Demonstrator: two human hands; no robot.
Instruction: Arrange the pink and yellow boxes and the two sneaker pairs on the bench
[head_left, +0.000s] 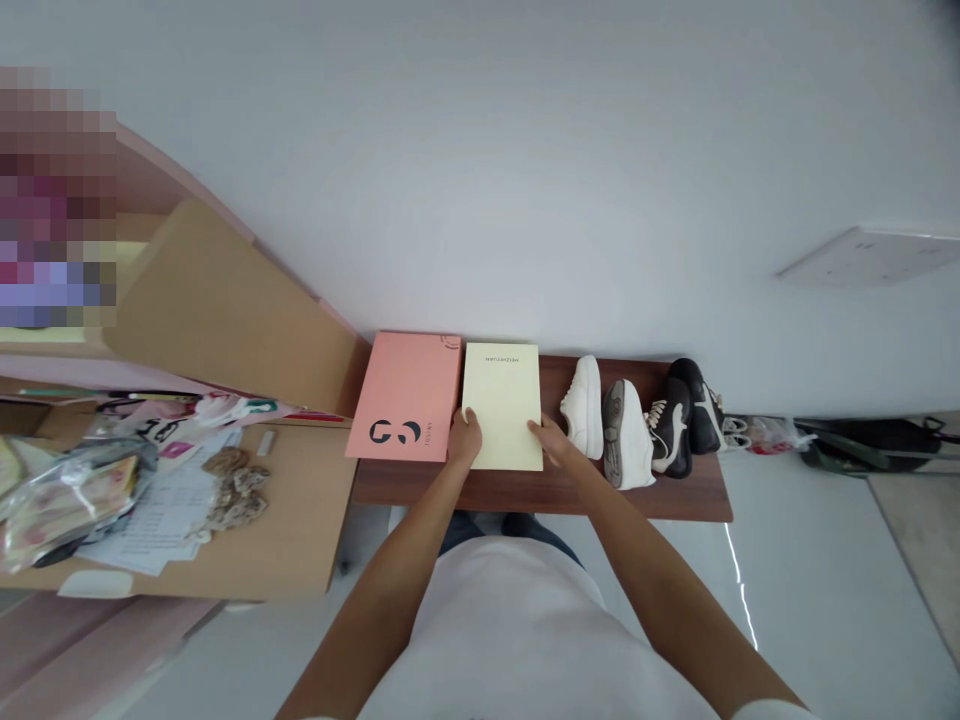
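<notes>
1. A wooden bench [675, 490] stands before me, with white sneakers [582, 408] on it to my right.
2. A pale yellow folder [501, 400] lies on it, beside a pink folder [405, 395].
3. My left hand [465, 437] and right hand [551, 441] are apart, one at each side edge of the yellow one; whether they grip, I cannot tell.

Left arm [386, 530] and right arm [637, 535] outstretched, left hand [465, 438] and right hand [550, 442] angled inward.

A pale yellow folder [501, 405] lies flat on the wooden counter [540, 492], small dark title along its far edge, hands [465, 437] at both sides.
</notes>
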